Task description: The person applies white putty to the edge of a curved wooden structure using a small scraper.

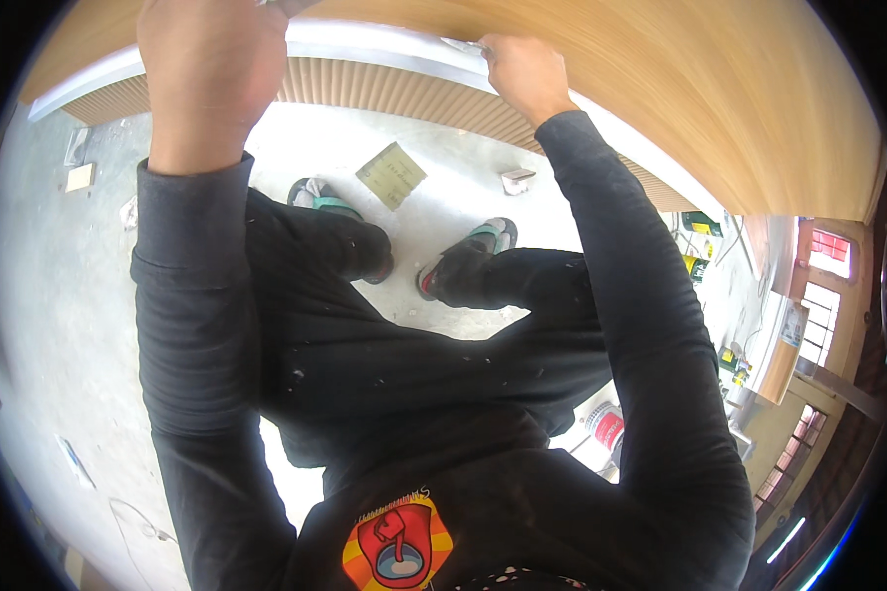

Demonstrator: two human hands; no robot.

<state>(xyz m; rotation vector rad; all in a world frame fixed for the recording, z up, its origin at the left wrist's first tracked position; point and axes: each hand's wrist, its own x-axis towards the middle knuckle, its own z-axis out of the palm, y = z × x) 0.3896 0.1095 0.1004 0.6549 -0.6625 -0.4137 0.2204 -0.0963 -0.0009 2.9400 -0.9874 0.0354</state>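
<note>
A wood-grain panel (700,108) curves across the top of the head view, with a white edge strip (375,41) along its near side. My left hand (212,74) is closed at the panel's edge, at the upper left. A small grey piece (288,6) shows by its fingers, cut off by the top of the picture. Further right, my right hand (528,77) is closed at the white edge. A thin, pale flat piece (466,46) sticks out to the left of its fingers; its kind does not show.
Below the white edge runs a ribbed tan panel (394,94). On the pale floor lie a square of greenish card (391,175) and a small white container (516,180), near my sandalled feet. A red-and-white tub (606,426) and green containers (700,225) stand at the right.
</note>
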